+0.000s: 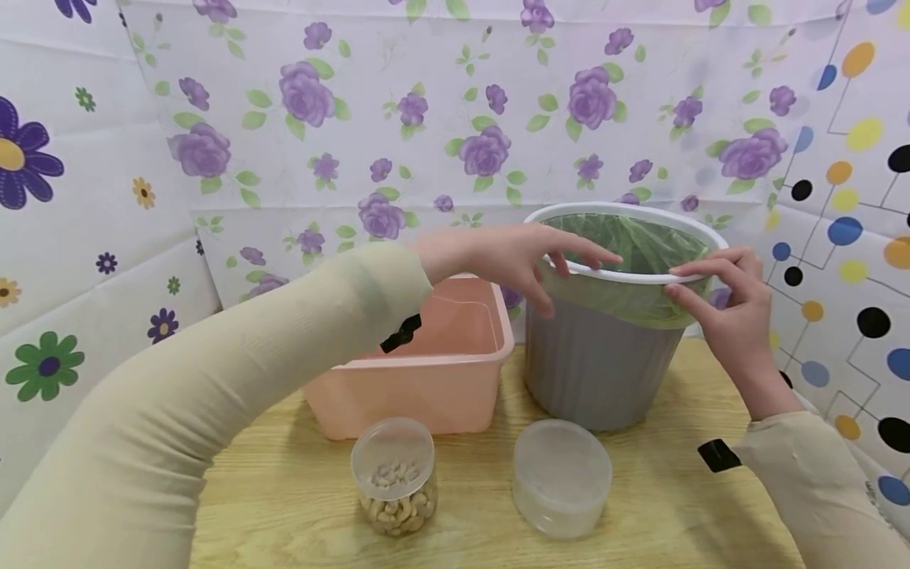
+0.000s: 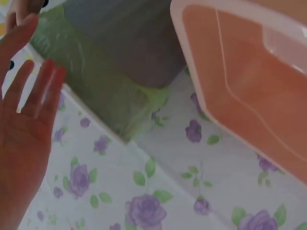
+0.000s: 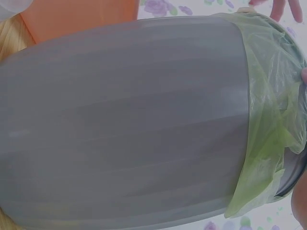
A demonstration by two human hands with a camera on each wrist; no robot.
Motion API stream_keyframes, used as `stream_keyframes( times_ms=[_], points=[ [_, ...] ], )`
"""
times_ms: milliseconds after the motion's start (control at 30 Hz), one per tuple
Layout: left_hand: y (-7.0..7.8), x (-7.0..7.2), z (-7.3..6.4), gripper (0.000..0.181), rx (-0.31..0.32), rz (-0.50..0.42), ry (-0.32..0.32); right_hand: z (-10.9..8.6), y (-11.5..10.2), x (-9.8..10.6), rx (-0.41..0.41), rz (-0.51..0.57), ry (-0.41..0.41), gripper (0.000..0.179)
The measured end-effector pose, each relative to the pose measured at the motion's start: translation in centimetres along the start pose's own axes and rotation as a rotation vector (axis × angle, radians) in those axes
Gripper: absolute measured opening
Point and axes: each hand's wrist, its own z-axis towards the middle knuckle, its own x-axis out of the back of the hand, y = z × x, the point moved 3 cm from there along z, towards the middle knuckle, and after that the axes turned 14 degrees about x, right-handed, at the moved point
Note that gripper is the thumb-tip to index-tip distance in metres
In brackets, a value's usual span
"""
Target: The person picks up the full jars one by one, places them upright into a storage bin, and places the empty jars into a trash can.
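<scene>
A grey trash can (image 1: pixel 597 363) is lined with a thin green garbage bag (image 1: pixel 640 304), its edge folded down over the outside. A white ring (image 1: pixel 682 213) runs around the can's top. On the right side my right hand (image 1: pixel 739 304) pinches the ring, thumb below it and forefinger on top. My left hand (image 1: pixel 508 254) hovers at the ring's left front with fingers spread and extended, holding nothing. In the right wrist view, the bag (image 3: pixel 261 115) hangs unevenly and bares some of the can's wall near the top.
A pink plastic bin (image 1: pixel 419 395) stands left of the trash can, partly behind my left forearm. In front are a clear jar of cashews (image 1: pixel 398 506) and a round translucent container (image 1: pixel 562 474) on the wooden table (image 1: pixel 476 521). Patterned sheets hang behind and at both sides.
</scene>
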Motion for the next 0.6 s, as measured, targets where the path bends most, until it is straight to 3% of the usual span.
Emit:
stream_keyframes(
  times_ms=[133,300,600],
  points=[
    [0.3,-1.7,0.2,0.083,-0.071,-0.042,-0.006,0.0,0.1,0.0,0.014,0.000,-0.001,0.019],
    [0.5,-4.3,0.8,0.086,-0.150,-0.023,-0.067,0.0,0.3,0.1,0.006,-0.008,-0.004,0.020],
    [-0.4,-9.2,2.4,0.090,-0.130,-0.074,-0.217,-0.1,0.3,0.1,-0.018,-0.006,-0.014,0.019]
  ],
)
